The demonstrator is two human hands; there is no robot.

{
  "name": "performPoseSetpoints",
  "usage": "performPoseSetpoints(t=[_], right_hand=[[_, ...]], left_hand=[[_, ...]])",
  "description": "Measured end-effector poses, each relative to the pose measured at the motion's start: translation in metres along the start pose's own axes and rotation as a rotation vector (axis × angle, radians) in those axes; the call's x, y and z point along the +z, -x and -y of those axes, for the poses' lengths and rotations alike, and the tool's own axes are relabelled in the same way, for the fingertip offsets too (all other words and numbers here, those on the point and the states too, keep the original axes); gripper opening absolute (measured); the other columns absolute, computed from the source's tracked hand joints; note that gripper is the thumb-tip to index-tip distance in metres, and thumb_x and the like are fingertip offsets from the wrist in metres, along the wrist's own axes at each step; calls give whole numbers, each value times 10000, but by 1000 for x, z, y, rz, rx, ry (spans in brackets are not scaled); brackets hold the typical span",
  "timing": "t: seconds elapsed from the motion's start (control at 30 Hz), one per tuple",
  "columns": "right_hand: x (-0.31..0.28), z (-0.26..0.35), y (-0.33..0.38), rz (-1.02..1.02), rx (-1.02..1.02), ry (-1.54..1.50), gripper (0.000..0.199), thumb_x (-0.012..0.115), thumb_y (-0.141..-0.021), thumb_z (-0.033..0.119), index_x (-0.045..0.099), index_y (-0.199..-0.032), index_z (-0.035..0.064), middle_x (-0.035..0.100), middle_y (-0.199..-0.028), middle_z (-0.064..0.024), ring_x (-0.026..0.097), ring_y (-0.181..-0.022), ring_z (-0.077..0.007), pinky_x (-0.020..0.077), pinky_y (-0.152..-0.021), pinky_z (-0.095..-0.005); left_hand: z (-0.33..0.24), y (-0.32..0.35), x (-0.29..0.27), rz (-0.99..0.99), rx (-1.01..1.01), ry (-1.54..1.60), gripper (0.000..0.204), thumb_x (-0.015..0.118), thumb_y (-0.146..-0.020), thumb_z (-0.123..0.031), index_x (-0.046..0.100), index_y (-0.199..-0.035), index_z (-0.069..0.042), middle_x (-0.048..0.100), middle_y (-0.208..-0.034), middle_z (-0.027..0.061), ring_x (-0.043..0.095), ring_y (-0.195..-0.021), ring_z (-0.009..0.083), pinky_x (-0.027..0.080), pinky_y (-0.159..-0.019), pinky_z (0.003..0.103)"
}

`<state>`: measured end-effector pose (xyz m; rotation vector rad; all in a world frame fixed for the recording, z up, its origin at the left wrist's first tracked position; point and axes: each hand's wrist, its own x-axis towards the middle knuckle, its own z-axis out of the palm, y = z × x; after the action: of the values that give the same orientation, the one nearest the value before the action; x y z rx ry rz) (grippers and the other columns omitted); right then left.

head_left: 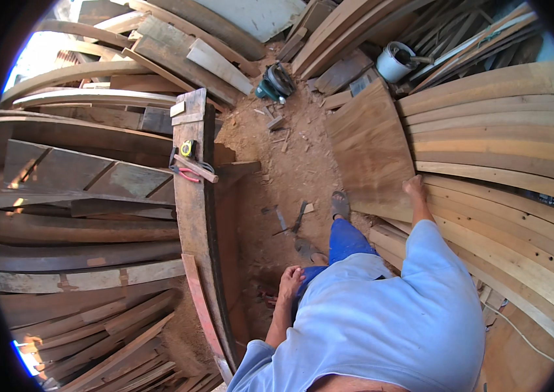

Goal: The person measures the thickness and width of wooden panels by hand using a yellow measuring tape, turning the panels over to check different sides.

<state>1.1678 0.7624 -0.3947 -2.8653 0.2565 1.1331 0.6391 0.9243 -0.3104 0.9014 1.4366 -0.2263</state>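
Broadly, the brown dirt floor (303, 157), strewn with sawdust and offcuts, runs up the middle between two masses of timber. On the right lies a broad stack of long, pale yellow-brown wooden planks (492, 138), and on the left a pile of darker, weathered wooden boards (87, 225). Between that pile and the person, who wears a light blue shirt (381, 313) and blue trousers (350, 242), stands a long, narrow worktop of worn brown wood (193, 225). The wide, flat, brown-grained wooden panel (371, 144) sits ahead and to the right, between the open floor and the pale planks, its right edge beside them. Near its far end stands a round white bucket (394, 63) with a stick-like piece in it; farther left, a teal-and-grey circular saw (275, 83) rests on the floor. The right hand (414, 186) is at the panel's near right edge with fingers curled; whether it grips that edge, I cannot tell. The left hand (291, 281) hangs by the left thigh, fingers loosely bent, and its inner side is hidden, so I cannot tell if it is closed. On the worktop lie red-handled pliers (189, 176), a short brown wooden stick (197, 168) and a small yellow-and-black tape measure (187, 147).
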Motion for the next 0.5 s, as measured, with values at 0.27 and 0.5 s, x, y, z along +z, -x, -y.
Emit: performPoseSetpoints(t=[0.27, 0.5], right_hand=[[5, 49, 85, 252, -263, 78, 718, 739, -806, 448, 584, -1274, -74, 576, -1331, -303, 547, -1269, -420, 455, -1050, -473], [45, 100, 76, 104, -501, -186, 648, 727, -815, 441, 629, -1217, -57, 636, -1239, -292, 609, -1194, -397, 483, -1003, -457]], left_hand=[[70, -4, -42, -151, -216, 62, 294, 579, -1017, -308, 586, -1174, -60, 693, -988, 69, 646, -718, 135, 516, -600, 272], [46, -6, -32, -122, -119, 160, 254, 587, -1018, -299, 569, -1158, -88, 674, -974, 48, 645, -707, 147, 519, -580, 288]])
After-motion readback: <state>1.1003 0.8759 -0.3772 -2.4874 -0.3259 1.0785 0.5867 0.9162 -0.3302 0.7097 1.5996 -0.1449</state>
